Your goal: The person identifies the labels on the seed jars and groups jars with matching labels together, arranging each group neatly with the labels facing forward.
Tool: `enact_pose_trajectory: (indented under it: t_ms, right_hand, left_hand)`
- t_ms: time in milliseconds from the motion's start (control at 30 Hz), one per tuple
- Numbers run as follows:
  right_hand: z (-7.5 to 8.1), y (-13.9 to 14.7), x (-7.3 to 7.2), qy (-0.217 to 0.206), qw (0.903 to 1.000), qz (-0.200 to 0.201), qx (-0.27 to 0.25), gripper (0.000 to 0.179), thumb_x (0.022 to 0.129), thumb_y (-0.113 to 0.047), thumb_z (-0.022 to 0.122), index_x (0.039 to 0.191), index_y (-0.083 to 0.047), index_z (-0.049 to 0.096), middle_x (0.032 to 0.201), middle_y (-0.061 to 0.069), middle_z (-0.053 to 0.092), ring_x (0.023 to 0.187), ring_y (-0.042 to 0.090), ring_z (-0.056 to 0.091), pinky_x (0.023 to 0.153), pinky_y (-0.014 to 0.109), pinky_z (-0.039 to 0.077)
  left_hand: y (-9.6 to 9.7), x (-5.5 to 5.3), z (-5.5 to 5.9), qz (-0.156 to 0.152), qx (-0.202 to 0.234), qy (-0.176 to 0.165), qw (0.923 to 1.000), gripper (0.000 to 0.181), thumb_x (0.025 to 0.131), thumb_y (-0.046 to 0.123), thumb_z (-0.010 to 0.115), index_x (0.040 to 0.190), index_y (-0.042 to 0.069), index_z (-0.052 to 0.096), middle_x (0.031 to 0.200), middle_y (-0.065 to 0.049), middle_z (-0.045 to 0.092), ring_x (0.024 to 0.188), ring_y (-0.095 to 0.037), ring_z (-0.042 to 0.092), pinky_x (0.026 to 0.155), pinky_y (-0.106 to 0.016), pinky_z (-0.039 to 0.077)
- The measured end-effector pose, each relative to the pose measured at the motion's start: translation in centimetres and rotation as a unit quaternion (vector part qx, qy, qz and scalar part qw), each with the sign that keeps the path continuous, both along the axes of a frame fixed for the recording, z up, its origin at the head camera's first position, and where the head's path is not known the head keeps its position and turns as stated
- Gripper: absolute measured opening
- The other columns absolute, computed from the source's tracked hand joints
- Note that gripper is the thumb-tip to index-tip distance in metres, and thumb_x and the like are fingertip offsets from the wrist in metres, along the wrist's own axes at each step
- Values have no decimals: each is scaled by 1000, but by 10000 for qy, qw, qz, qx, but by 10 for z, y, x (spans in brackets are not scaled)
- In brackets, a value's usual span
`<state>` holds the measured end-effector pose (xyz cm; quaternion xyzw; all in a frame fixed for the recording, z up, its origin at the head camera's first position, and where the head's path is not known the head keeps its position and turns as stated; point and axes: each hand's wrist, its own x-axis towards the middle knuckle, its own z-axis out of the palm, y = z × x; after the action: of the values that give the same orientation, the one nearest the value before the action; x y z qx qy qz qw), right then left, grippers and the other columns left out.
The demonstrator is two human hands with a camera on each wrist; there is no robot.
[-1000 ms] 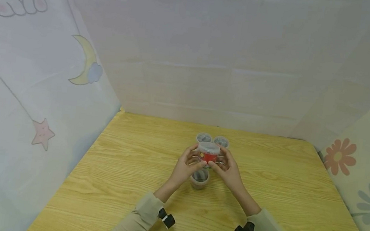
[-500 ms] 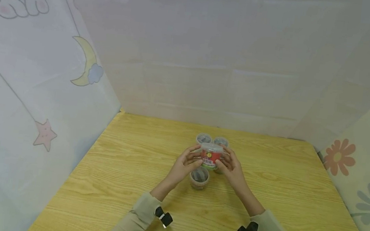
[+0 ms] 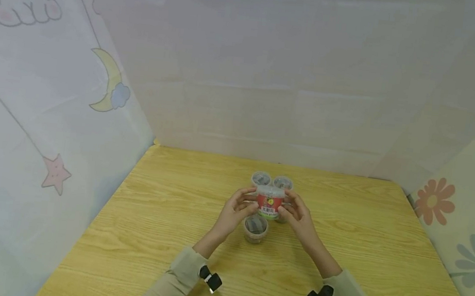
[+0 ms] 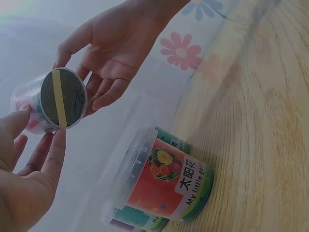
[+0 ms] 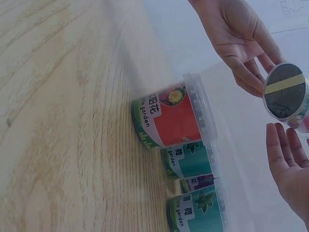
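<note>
Both hands hold a small lidded plastic tub [image 3: 269,205] above the table, one from each side. Its red label with a flower picture and printed text faces the head camera. In the left wrist view the tub's dark base [image 4: 63,99] shows a tan strip across it. My left hand [image 3: 232,214] grips the tub's left side between thumb and fingers. My right hand [image 3: 301,222] grips its right side the same way. Below, a red-labelled tub [image 5: 174,118] stands upright on the table, nearest to me.
Behind the front tub stand tubs with teal labels [image 5: 198,210] and a purple label [image 5: 198,182]. Two lidded tubs show at the back, a left one [image 3: 261,177] and a right one [image 3: 283,181]. Printed sheets [image 3: 246,71] wall the wooden table [image 3: 146,216].
The held tub has turned about its upright axis, so its flower picture and text came round to the front. It moved slightly right, and the right hand shifted a little outward.
</note>
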<state>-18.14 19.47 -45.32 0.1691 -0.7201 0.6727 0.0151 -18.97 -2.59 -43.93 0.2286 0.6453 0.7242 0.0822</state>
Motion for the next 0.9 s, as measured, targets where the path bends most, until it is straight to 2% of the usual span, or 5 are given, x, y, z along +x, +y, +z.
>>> enact_pose_trajectory:
  t_ms: [300,467,633,733,900]
  right_hand:
    - [-2,4,1,44,9999,119,-17,52,96,-11,51,141,4,28,117,7,48,104,8,55,80,27,54]
    - [-1,8,2,22,9998,161,67,51,96,-11,50,142,-3,31,119,9,48,107,9,55,81,26,53]
    - [-3,12,3,-68,9998,182,102,50,96,-11,52,142,-9,34,120,10,49,108,15,54,83,34,53]
    - [-3,13,3,-25,9995,296,50,51,95,-9,52,142,-6,32,120,11,50,107,17,55,81,39,54]
    - [-3,16,3,81,9989,469,50,53,95,-7,51,142,0,29,121,14,50,106,14,57,81,38,54]
  left_hand:
    - [0,0,0,55,-59,-10,10000,45,91,9,59,133,6,43,123,-21,51,100,-16,57,86,-33,53]
    - [2,-1,2,19,-9,-61,10000,43,92,10,57,133,5,43,119,-20,53,98,-16,59,85,-34,53]
    - [4,-1,5,-15,39,-136,9999,37,95,12,52,130,2,44,112,-22,53,93,-15,61,84,-38,54]
    - [6,0,7,86,-67,-144,9998,36,95,14,54,127,1,46,111,-22,54,91,-15,61,82,-38,55]
    - [8,2,11,281,-466,67,9985,36,92,17,58,123,2,48,112,-19,56,94,-21,60,79,-35,56]
